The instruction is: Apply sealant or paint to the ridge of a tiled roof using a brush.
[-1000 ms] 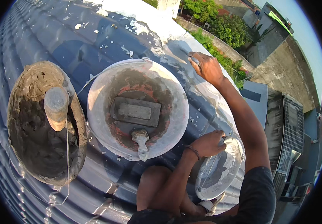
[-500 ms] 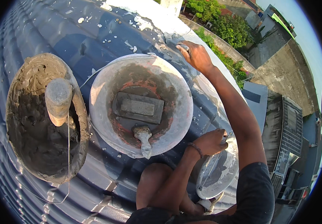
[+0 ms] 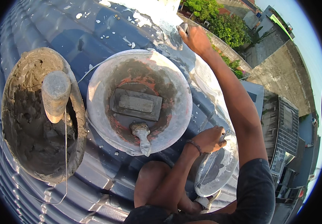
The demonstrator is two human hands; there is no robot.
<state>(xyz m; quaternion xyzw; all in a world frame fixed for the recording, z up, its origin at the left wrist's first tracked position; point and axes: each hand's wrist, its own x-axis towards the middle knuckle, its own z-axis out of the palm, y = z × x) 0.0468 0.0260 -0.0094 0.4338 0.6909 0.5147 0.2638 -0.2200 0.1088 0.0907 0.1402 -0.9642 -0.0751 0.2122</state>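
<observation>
My right hand reaches out to the far right, closed round a grey trowel-like tool against the pale wall edge; its blade is hard to make out. Lower down, my left hand, a bracelet at its wrist, grips the upper rim of a grey-smeared bucket beside my leg. Wet grey mortar coats that bucket's inside. In front of me stands a wide whitish bucket, with a rectangular float and a stubby brush lying in it. Neither hand touches them.
At the left, a tub of mortar holds an upright cylinder-ended tool and has a wire handle. Ridged blue roofing slopes beneath everything, with white crumbs scattered on it. Beyond the wall, the roof drops off toward trees and buildings.
My right hand has moved up and farther away along the wall edge with the tool. My left hand stays on the bucket rim, its grip turned slightly. The view has shifted a little.
</observation>
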